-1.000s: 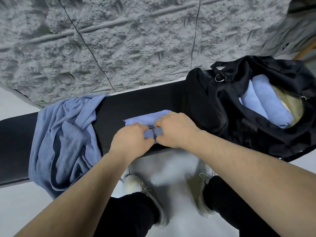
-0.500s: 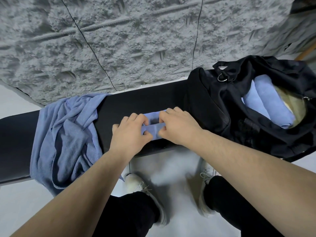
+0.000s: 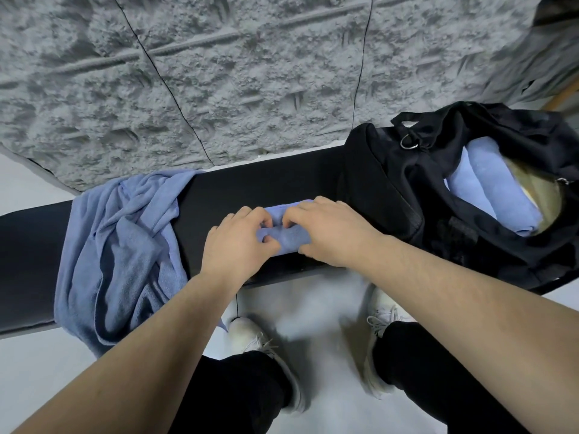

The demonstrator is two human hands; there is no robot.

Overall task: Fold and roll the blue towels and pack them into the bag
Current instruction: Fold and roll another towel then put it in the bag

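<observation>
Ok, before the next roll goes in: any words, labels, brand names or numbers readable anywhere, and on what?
None can be read.
Black bag: a dark patch on its front shows no legible text.
Rolled towels in the bag, the towel being rolled and the loose towel pile: no tags or print in sight.
Wall and black bench: no signs.

The black bench (image 3: 266, 183) carries loose towels (image 3: 125, 245), a rolled towel (image 3: 286, 238) (mid-bench) and bag (image 3: 438, 198).

a rough grey textured wall (image 3: 250, 73) rises behind a black bench (image 3: 266, 186) on pale floor (image 3: 31, 371).
</observation>
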